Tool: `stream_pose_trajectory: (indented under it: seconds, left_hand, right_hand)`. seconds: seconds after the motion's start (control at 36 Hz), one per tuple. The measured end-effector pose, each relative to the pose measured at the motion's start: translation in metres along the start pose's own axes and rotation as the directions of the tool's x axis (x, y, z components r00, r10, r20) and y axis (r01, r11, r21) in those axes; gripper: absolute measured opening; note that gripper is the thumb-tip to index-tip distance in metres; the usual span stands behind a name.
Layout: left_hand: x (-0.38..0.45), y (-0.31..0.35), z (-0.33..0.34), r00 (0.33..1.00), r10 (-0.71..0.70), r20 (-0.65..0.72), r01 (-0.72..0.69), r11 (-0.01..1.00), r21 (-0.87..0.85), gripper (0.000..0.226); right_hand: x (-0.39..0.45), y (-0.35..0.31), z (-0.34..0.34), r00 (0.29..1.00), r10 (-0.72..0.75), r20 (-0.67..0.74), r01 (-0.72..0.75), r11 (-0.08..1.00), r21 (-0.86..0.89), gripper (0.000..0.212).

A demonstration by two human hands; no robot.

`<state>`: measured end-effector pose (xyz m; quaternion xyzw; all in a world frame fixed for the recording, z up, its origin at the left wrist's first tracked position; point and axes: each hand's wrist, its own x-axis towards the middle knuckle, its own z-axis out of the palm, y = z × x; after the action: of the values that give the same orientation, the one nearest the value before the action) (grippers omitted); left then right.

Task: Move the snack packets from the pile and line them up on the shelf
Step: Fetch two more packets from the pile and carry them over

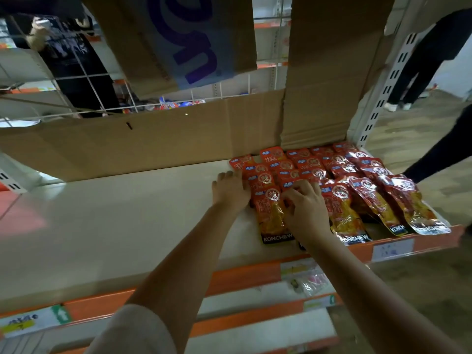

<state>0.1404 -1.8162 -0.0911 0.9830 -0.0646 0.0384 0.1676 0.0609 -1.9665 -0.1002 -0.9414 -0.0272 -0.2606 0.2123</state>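
Hands [268,200] over cream shelf [115,213], cardboard-backed

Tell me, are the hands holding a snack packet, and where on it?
Both hands are on the nearest red packet. The left hand presses flat against its left edge; the right hand pinches near its top right edge. It lies on the shelf.

"KONCHEW" reads in white on the dark bottom band of the snack packets [277,236], lower centre and right of the frame. Large purple letters on the cardboard [184,42] at top are cut off. Shelf-edge labels [392,249] are too blurred to read.
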Motion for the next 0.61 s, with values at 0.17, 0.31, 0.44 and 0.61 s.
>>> stream_pose_trajectory:
  seconds: [0.17,0.31,0.44,0.61]
  left_hand:
    - [0.022,-0.005,0.007,0.995,-0.037,0.097,0.051,0.988,-0.148,0.054]
    - [0.027,-0.004,0.006,0.995,-0.01,0.099,0.037,0.962,-0.272,0.056]
    - [0.027,-0.001,0.008,0.993,0.003,0.118,0.033,0.953,-0.303,0.058]
    - [0.029,-0.002,0.009,0.988,0.006,0.152,0.041,0.951,-0.306,0.062]
  right_hand:
    - [0.004,0.005,0.003,1.0,0.016,-0.02,-0.016,1.0,-0.002,0.014]
    - [0.006,0.01,0.004,0.999,0.017,-0.038,-0.017,1.0,0.004,0.015]
    - [0.004,0.008,0.005,0.997,-0.051,-0.065,0.052,0.999,0.01,0.007]
    - [0.002,0.005,0.003,0.962,-0.266,0.067,0.264,0.964,0.037,0.025]
